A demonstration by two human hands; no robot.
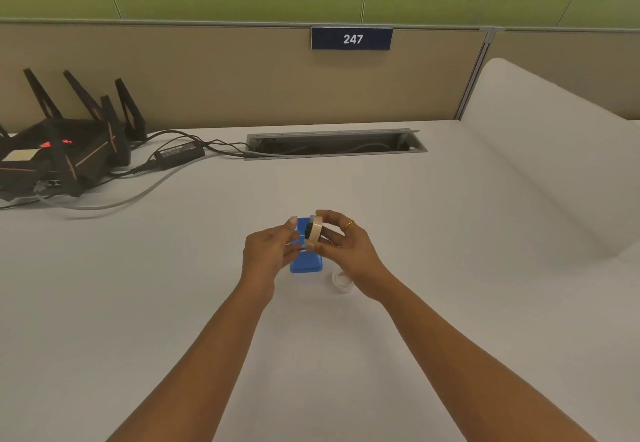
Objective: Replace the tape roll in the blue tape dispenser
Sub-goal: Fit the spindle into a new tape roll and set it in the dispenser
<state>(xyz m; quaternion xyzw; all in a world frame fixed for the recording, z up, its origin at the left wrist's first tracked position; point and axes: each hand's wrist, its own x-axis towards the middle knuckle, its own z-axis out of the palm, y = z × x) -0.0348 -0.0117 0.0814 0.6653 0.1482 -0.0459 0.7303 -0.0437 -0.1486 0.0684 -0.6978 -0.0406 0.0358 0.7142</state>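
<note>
A dark blue sign (352, 38) on the beige partition reads 247. My right hand (348, 245) pinches a cream tape roll (316, 233) with a black core, held upright just over the blue tape dispenser (306, 263). My left hand (265, 251) curls its fingers round the dispenser's side. The dispenser stands mid-way across the pale worktop (450, 303), and a whitish second roll (341, 280) lies beside it

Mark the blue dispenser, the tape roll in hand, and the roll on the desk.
blue dispenser (306, 266), head view, its near base.
tape roll in hand (317, 229), head view, outer tape band.
roll on the desk (341, 281), head view, visible top rim.
</note>
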